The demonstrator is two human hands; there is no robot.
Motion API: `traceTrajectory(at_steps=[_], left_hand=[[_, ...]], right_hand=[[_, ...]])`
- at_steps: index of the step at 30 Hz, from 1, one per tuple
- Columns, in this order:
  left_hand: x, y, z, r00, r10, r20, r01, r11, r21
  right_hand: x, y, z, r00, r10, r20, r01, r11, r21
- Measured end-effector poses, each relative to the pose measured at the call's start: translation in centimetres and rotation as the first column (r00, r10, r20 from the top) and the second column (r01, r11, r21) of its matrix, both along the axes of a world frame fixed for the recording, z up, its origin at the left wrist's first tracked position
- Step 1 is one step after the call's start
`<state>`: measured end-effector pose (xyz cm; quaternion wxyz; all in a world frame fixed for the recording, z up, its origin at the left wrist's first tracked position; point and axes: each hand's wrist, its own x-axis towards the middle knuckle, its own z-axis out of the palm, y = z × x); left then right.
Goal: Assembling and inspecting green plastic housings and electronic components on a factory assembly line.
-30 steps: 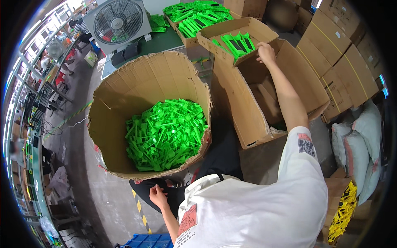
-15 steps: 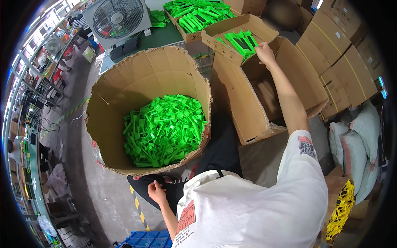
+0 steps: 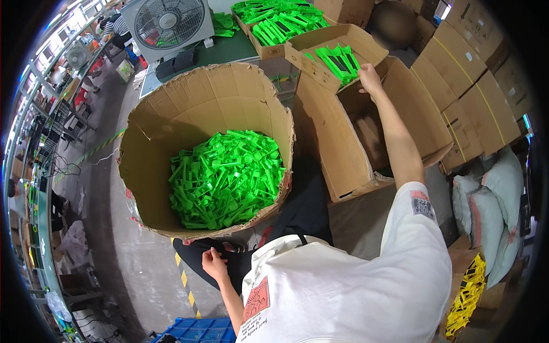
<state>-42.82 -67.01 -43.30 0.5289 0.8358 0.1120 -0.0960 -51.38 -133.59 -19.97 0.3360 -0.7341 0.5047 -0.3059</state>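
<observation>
Right hand (image 3: 370,80): upper right of centre, at the near right rim of a shallow carton (image 3: 311,68). Its fingers are bent and close together; whether they grip the rim or a piece cannot be told. The green pieces with black strips (image 3: 337,62) lie side by side inside that carton, just beside the fingertips. A deep open carton (image 3: 329,137) stands below it, right of centre, under the right forearm.

Left hand (image 3: 214,265): lower centre-left, over the dark trouser leg (image 3: 191,255), fingers loosely curled with a narrow gap to the thumb; whether anything is held cannot be told. Nearest above it is a large ragged-rimmed carton (image 3: 171,114), centre-left, containing a heap of loose green parts (image 3: 229,177).

Surroundings: box fan (image 3: 168,22) at upper left; blue crate (image 3: 197,331) at the lower edge; pale sacks (image 3: 486,211) at right; yellow pieces (image 3: 466,294) at lower right
</observation>
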Motion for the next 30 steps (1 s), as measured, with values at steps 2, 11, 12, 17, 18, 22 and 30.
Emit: traceTrajectory(at_steps=[2, 11, 12, 17, 18, 22, 30], left_hand=[[0.0, -0.2, -0.1, 1.000, 0.005, 0.005, -0.005, 1.000, -0.012], [-0.1, 0.2, -0.4, 1.000, 0.001, 0.017, -0.001, 1.000, -0.009], [0.0, 0.3, -0.6, 1.000, 0.006, 0.026, -0.006, 1.000, -0.009], [0.2, -0.1, -0.6, 0.999, -0.005, 0.054, 0.001, 0.998, 0.069], [0.2, -0.3, -0.4, 0.998, -0.025, 0.052, 0.017, 0.989, 0.145], [0.1, -1.2, 0.8, 0.983, -0.119, 0.143, 0.064, 0.937, 0.345], [0.7, -1.7, 0.8, 0.986, -0.118, 0.117, 0.069, 0.929, 0.363]], right_hand=[[-0.5, -0.3, -0.3, 1.000, -0.011, 0.014, 0.011, 1.000, 0.011], [-2.9, -1.1, -2.3, 0.951, -0.244, 0.190, 0.289, 0.921, -0.262], [-3.8, -1.4, -2.8, 0.958, -0.188, 0.215, 0.245, 0.928, -0.282], [-8.1, -2.7, -5.0, 0.924, 0.026, 0.381, 0.068, 0.970, -0.232], [-8.6, -2.9, -5.1, 0.931, 0.045, 0.363, 0.047, 0.969, -0.242], [-7.9, -3.2, -4.6, 0.934, 0.038, 0.355, 0.054, 0.968, -0.244], [0.1, 0.3, -0.1, 0.987, -0.063, 0.149, 0.073, 0.995, -0.061]])
